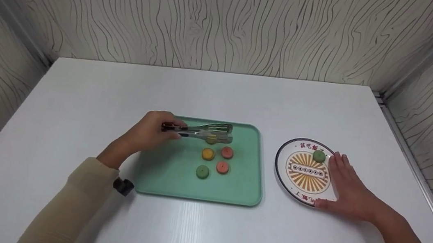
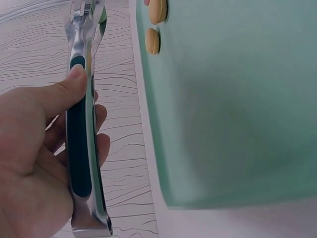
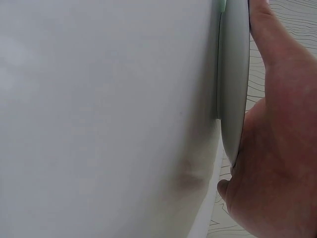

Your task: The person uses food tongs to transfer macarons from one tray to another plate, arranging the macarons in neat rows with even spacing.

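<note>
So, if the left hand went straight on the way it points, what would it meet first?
In the head view, the tongs in the left hand aim at the right rim of the tray, likely first if low enough. Height is unclear, so they may pass over.

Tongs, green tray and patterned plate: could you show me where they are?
Tongs (image 2: 78, 139), left wrist view: dark handle grip.
Green tray (image 1: 168, 177), head view: bare floor.
Patterned plate (image 1: 308, 171), head view: printed centre.

Left tray (image 1: 168, 173) mint green. Macarons (image 1: 222, 167) pink, yellow, green. Right plate (image 1: 282, 162) white, dark rim, gold sunburst, red lettering. Tongs (image 2: 89, 124) silver, dark teal grip (image 2: 78, 148). Far wall (image 1: 220, 23) pale, dark wood-grain lines.
</note>
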